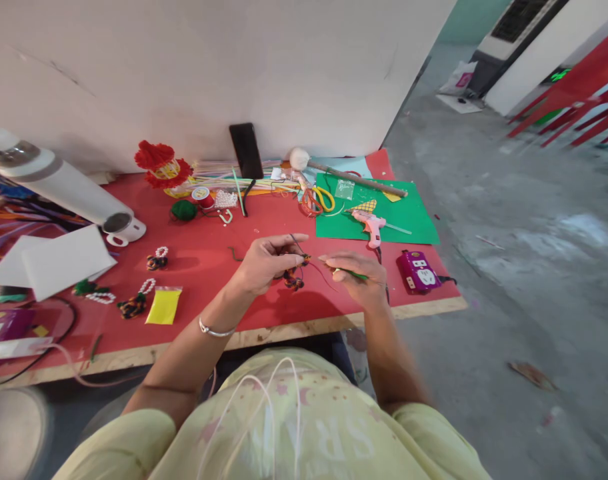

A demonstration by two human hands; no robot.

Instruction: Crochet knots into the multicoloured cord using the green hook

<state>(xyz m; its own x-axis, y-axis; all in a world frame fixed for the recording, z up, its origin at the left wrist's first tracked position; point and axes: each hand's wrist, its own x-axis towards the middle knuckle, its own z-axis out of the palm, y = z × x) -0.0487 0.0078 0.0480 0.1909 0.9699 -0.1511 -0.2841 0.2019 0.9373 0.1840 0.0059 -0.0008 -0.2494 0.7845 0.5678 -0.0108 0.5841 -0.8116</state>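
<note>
My left hand [265, 264] is closed, with thumb and fingers pinching a small dark yarn piece [294, 281] flecked with orange. Part of that piece hangs below the fingers over the red-covered table. A thin red thread [324, 275] trails from it toward the right. Just across a small gap, my right hand [359, 277] is closed round a slim green tool [353, 273]; its tip and exact kind are hard to make out. Left of my hands lie similar dark yarn pieces with white bead loops [133, 306], beside a yellow packet [163, 306].
A pink glue gun [372, 229] rests on green paper [419, 217], near scissors with yellow and red handles [324, 199]. A purple power socket box [418, 272] sits at the right. Along the wall are a phone [246, 151], a green yarn ball [183, 211] and a white flask [59, 177].
</note>
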